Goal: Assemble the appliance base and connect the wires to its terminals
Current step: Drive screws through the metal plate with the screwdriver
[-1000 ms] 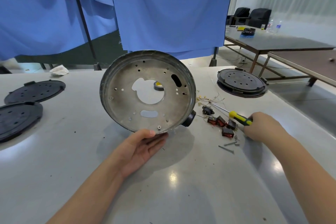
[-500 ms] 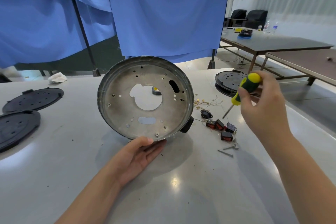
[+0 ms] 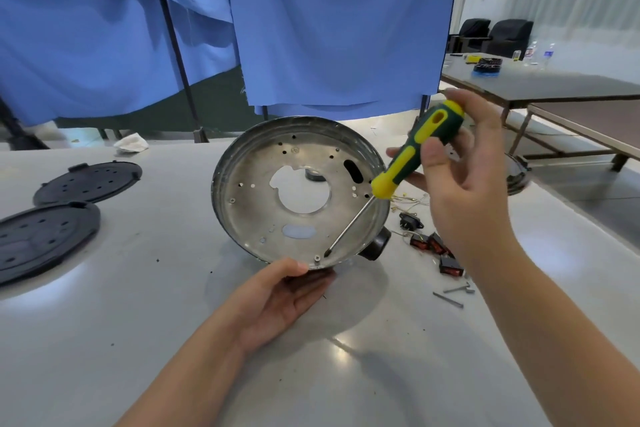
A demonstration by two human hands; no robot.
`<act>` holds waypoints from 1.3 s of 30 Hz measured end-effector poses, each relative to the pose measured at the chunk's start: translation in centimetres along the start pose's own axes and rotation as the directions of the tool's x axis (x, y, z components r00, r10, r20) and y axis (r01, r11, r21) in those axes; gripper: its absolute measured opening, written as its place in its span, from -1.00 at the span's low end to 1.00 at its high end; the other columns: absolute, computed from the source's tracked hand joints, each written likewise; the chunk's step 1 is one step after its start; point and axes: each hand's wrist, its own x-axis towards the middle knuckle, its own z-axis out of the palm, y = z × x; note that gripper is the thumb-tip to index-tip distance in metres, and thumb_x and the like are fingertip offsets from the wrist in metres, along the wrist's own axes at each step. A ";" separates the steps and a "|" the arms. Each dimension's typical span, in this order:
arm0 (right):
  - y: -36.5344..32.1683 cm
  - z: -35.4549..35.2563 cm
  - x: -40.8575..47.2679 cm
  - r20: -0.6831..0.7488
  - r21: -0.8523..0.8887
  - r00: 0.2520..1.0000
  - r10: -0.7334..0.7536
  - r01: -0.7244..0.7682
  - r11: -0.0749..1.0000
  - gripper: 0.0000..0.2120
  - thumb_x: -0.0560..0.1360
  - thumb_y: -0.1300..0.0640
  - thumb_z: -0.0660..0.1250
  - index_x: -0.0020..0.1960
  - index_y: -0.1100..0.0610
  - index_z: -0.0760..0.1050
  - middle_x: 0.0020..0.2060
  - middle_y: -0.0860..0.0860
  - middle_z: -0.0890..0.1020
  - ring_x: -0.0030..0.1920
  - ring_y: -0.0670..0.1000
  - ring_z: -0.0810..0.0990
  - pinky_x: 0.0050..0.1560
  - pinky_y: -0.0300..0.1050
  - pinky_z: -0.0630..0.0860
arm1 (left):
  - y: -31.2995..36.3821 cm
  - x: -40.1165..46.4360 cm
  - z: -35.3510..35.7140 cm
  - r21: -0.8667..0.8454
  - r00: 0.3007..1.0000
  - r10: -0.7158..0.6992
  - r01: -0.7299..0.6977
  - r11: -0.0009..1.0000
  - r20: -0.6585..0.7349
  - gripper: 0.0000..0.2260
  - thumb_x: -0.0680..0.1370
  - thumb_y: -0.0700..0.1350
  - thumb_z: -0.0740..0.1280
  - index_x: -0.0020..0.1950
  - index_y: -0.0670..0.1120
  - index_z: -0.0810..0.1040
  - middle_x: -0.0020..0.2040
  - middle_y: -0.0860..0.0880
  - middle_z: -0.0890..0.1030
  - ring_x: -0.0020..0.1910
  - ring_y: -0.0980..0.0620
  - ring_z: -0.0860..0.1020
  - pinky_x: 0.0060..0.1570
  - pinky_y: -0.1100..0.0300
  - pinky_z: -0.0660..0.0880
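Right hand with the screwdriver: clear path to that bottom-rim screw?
Probably yes. The right hand has the screwdriver tip beside the screw; the left hand supports the rim below, not covering it.

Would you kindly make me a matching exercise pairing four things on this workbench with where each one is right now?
Things
1. Round metal appliance base
2. Green-and-yellow-handled screwdriver
3. Two flat black perforated plastic discs
4. Small red-and-black switches

Places
A. Lying on the grey table at far left
B. Gripped in the right hand, tip close to a rim screw
C. Tilted on edge, steadied from below by the left hand
D. Loose on the table right of the base, near thin wires

Pairs: 1-C, 2-B, 3-A, 4-D
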 end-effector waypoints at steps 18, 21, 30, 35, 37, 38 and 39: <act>1.2 1.6 0.2 0.116 -0.062 0.992 -0.041 0.049 0.997 -0.59 0.58 0.36 0.17 0.28 -0.04 0.26 -0.01 0.04 0.46 -0.05 0.13 0.67 0.01 0.06 0.63 | 0.3 -0.2 0.2 -0.014 0.999 -0.016 0.015 1.000 -0.045 -0.48 0.24 -0.32 0.43 0.18 -0.44 0.53 0.18 -0.38 0.59 0.18 -0.26 0.60 0.08 0.00 0.60; 1.1 1.8 0.2 0.134 -0.083 0.990 -0.051 0.062 0.995 -0.60 0.57 0.32 0.18 0.28 -0.07 0.25 -0.01 0.06 0.45 -0.05 0.17 0.65 0.01 0.10 0.63 | 0.3 -0.3 0.2 -0.021 0.999 -0.009 0.008 1.000 -0.052 -0.47 0.20 -0.33 0.45 0.16 -0.44 0.55 0.18 -0.38 0.59 0.17 -0.26 0.60 0.07 0.00 0.60; 0.6 2.2 0.3 0.225 -0.103 0.972 -0.073 0.098 0.990 -0.60 0.56 0.32 0.18 0.26 -0.09 0.24 -0.02 -0.02 0.45 0.00 0.08 0.65 0.03 -0.01 0.62 | 0.4 -0.6 0.7 -0.078 0.997 -0.005 -0.001 0.997 -0.075 -0.43 0.30 -0.32 0.37 0.29 -0.47 0.44 0.19 -0.39 0.57 0.19 -0.29 0.58 0.07 -0.05 0.60; -0.7 2.4 1.6 0.348 -0.176 0.936 -0.048 0.115 0.978 -0.57 0.56 0.37 0.21 0.24 -0.08 0.24 -0.06 -0.10 0.46 0.02 -0.01 0.62 0.03 -0.03 0.62 | 0.4 -0.9 0.9 -0.117 0.997 -0.043 0.035 0.993 -0.069 -0.39 0.28 -0.34 0.40 0.31 -0.45 0.42 0.20 -0.39 0.57 0.19 -0.32 0.58 0.01 -0.07 0.62; -1.5 2.4 2.6 0.427 -0.219 0.904 0.018 0.085 0.972 -0.58 0.56 0.35 0.23 0.23 -0.09 0.26 -0.05 -0.11 0.47 0.03 -0.05 0.60 0.04 0.03 0.62 | 0.5 -1.0 1.1 -0.114 0.996 -0.065 0.057 0.992 -0.068 -0.39 0.27 -0.36 0.44 0.31 -0.44 0.43 0.20 -0.38 0.57 0.20 -0.33 0.57 0.00 -0.09 0.62; -1.9 2.4 3.3 0.471 -0.248 0.881 0.047 0.082 0.965 -0.59 0.55 0.36 0.24 0.23 -0.07 0.27 -0.04 -0.11 0.47 0.04 -0.07 0.58 0.04 0.03 0.62 | 0.5 -1.1 1.1 -0.117 0.995 -0.076 0.067 0.991 -0.070 -0.38 0.26 -0.38 0.47 0.31 -0.43 0.44 0.20 -0.38 0.57 0.21 -0.32 0.57 -0.01 -0.10 0.62; -2.3 2.4 3.9 0.510 -0.282 0.857 0.069 0.091 0.955 -0.60 0.54 0.36 0.26 0.23 -0.03 0.29 -0.02 -0.09 0.48 0.06 -0.07 0.57 0.05 0.03 0.62 | 0.5 -1.1 1.2 -0.124 0.993 -0.089 0.080 0.989 -0.072 -0.37 0.24 -0.40 0.49 0.30 -0.42 0.45 0.20 -0.37 0.58 0.21 -0.32 0.56 -0.02 -0.11 0.63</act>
